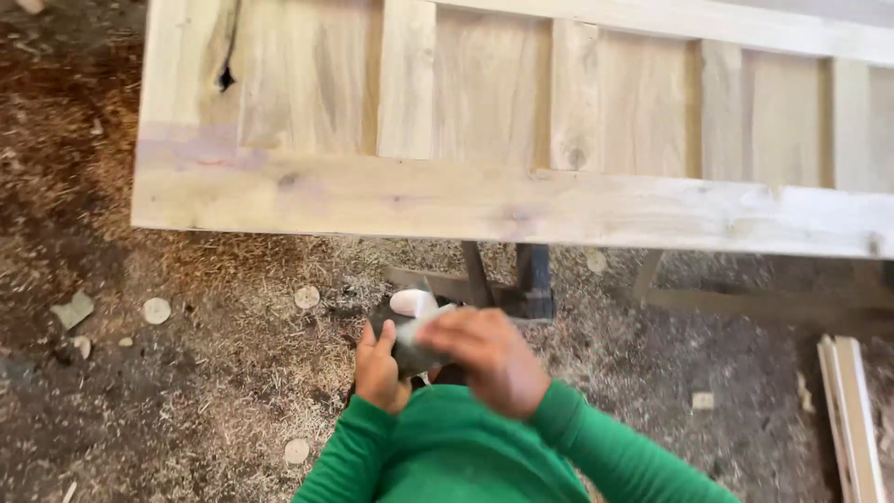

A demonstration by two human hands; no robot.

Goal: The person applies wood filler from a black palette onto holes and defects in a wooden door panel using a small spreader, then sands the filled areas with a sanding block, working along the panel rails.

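Both my hands meet low in the middle of the head view, in green sleeves. My left hand [377, 368] cups a small dark container [410, 354] from below. My right hand [489, 359], blurred by motion, reaches over it and grips a pale flat piece [430, 317], perhaps a scraper or a scrap of paper, held against the container. A whitish lump [411, 301] shows just above the container; whether it rests in it I cannot tell. A large panelled wooden frame [512, 200] of pale planks lies across the upper half of the view, apart from my hands.
The ground [186, 391] is covered with sawdust and shavings, with small round wooden offcuts [156, 310] scattered about. A dark metal stand [533, 279] supports the frame below its front edge. Pale wooden strips [852, 410] lie at the lower right.
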